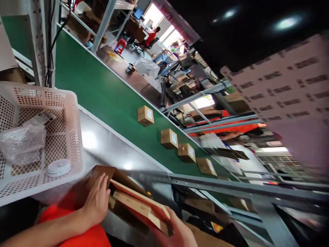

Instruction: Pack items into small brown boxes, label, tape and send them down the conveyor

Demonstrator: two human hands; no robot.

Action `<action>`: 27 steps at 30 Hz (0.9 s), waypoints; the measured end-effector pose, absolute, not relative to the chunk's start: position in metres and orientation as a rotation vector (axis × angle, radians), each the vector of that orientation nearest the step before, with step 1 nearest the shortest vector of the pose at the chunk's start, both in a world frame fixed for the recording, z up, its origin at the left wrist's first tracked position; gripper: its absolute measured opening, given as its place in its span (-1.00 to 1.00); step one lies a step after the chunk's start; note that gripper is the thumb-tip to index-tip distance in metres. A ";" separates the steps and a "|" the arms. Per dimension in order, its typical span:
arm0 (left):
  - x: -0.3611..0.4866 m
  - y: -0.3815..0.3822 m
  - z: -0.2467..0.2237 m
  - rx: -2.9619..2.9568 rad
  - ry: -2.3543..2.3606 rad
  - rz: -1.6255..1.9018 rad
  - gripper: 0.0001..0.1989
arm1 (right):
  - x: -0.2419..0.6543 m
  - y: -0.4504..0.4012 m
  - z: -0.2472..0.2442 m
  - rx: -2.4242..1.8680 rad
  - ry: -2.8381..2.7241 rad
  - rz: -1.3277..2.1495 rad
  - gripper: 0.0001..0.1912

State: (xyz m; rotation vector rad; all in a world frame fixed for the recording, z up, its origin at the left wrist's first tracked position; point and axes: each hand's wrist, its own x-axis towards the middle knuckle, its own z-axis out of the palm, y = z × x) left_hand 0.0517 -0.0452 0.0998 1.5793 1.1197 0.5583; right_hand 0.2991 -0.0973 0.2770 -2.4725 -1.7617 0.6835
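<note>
No legible text: white labels on the small boxes [145, 115] and printed sheet [288, 82] blurred.

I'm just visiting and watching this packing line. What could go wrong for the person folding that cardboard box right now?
The open box sits at the metal table's edge, held only by the left hand and right hand; it might slip off. The white basket stands close beside it, so an elbow could nudge it. The view is tilted and blurred, so flaps may be misfolded.
</note>
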 end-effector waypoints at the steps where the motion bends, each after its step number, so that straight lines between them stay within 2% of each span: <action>1: 0.054 -0.047 0.095 1.582 1.135 0.579 -0.37 | 0.299 -0.100 0.282 -2.459 -1.794 0.684 -0.59; 6: 0.062 -0.048 0.072 1.597 1.175 0.716 -0.37 | 0.287 -0.099 0.287 -2.443 -1.897 0.782 -0.58; 10: 0.058 -0.039 0.065 1.581 1.178 0.795 -0.39 | 0.254 -0.073 0.242 -2.428 -2.126 0.598 -0.60; 14: 0.051 -0.025 0.064 1.515 1.117 0.816 -0.38 | 0.232 -0.044 0.181 -2.399 -2.334 0.339 -0.33; 18: 0.048 -0.018 0.068 1.478 1.130 0.846 -0.40 | 0.240 -0.046 0.168 -2.204 -2.338 0.523 -0.07; 19: 0.047 -0.018 0.069 1.475 1.134 0.857 -0.41 | 0.245 -0.050 0.171 -2.120 -2.348 0.596 -0.14; 22: 0.045 -0.018 0.072 1.442 1.157 0.861 -0.42 | 0.260 -0.066 0.177 -1.961 -2.322 0.790 -0.63; 23: 0.044 -0.018 0.073 1.427 1.173 0.852 -0.41 | 0.264 -0.070 0.177 -1.959 -2.286 0.832 -0.71; 27: 0.044 -0.015 0.075 1.415 1.233 0.821 -0.34 | 0.266 -0.083 0.170 -1.976 -2.134 0.910 -0.75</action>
